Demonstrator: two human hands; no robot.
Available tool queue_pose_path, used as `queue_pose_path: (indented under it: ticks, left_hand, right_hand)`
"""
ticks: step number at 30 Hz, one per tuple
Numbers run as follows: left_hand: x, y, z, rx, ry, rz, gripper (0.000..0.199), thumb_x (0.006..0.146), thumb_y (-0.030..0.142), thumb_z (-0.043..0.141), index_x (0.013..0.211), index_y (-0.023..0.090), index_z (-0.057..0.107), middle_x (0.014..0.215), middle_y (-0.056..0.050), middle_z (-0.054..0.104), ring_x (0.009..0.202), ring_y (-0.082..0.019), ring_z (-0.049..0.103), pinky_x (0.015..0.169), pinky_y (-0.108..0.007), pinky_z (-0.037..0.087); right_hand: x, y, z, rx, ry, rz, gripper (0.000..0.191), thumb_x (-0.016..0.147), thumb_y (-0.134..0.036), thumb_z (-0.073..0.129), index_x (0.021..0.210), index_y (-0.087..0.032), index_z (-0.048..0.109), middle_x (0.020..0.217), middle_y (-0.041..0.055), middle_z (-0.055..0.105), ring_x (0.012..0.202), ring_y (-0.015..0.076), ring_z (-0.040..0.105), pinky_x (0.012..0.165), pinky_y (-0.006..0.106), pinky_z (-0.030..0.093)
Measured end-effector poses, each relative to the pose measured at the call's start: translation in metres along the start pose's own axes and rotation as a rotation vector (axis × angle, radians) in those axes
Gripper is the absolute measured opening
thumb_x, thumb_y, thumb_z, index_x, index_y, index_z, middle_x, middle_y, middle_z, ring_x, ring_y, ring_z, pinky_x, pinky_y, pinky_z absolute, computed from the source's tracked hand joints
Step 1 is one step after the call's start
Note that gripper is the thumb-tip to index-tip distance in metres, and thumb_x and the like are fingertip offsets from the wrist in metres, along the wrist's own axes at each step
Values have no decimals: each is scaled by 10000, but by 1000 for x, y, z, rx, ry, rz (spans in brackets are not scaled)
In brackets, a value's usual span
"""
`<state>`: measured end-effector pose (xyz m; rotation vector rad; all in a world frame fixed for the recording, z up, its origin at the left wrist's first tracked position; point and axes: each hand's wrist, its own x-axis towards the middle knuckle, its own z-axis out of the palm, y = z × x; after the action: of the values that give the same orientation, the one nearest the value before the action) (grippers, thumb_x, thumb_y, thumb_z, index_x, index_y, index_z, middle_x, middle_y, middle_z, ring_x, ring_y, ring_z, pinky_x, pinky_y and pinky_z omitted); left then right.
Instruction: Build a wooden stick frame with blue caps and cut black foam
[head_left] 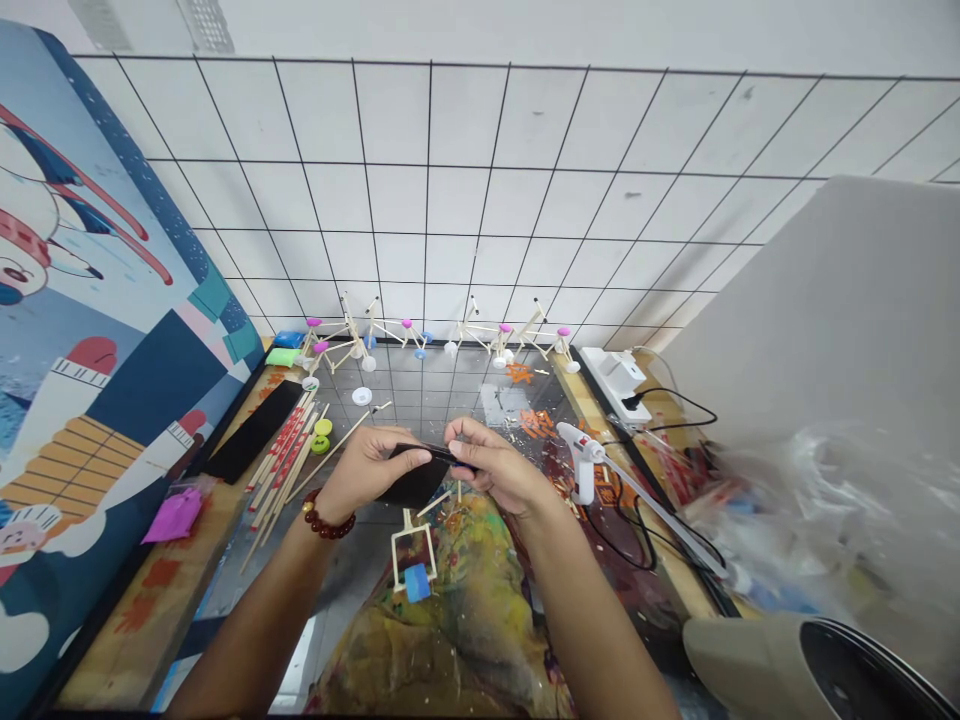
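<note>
A piece of black sheet is held up in front of me. My left hand pinches its upper edge, thumb on the near face; a dark red bead bracelet circles that wrist. At the sheet's right end, my right hand has its fingers closed on the edge. Something small and dark shows at the right fingertips, too hidden to name. Just below the sheet is a frame of pale sticks with a blue piece on it, near a paint-stained cloth.
Stick models with coloured discs line the back wall. At left lie wooden sticks, a black strip and a pink packet. A white glue gun, its black cord and a power strip are at right.
</note>
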<state>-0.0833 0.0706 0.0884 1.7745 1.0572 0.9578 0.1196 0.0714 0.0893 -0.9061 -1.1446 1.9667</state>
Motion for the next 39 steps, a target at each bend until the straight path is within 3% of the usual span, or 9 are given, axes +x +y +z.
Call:
queue_pose_path:
  ticks: [7,16,23,32,39]
  left_hand:
    - [0,-2,2,13,-44,2,285,816,407,663,766,145,764,740,-54,721,700,-170,620,765,-305,519]
    - [-1,5,0,57,-30,61,326,829,412,642,654,150,724,654,-37,692,641,-153,589,876,-362,510]
    - [1,1,-4,61,-19,43,301,823,407,652,672,157,728,677,-32,705,664,-160,619,948,-376,468]
    - [0,-3,-9,64,14,63,232,807,373,676,701,181,751,689,-10,719,663,-148,616,1023,-390,429]
    - [0,-4,-10,58,-29,55,210,788,364,699,727,175,770,706,-27,733,697,-166,648,1026,-415,429]
  right_hand:
    - [0,0,2,17,37,-32,394,690,-431,739,847,-207,456,543,-75,434,444,45,328,410,150,69]
    - [5,5,11,-1,106,-96,399,644,-403,758,777,-202,440,537,-92,401,418,40,342,414,154,95]
    - [3,3,11,48,102,-89,400,664,-412,750,804,-212,434,559,-84,403,436,51,365,417,167,59]
    - [4,5,13,-29,157,-127,383,655,-401,747,757,-209,432,546,-90,388,434,50,345,431,166,128]
    - [1,2,6,-37,60,-61,375,690,-425,739,788,-199,457,580,-81,392,454,44,359,424,159,113]
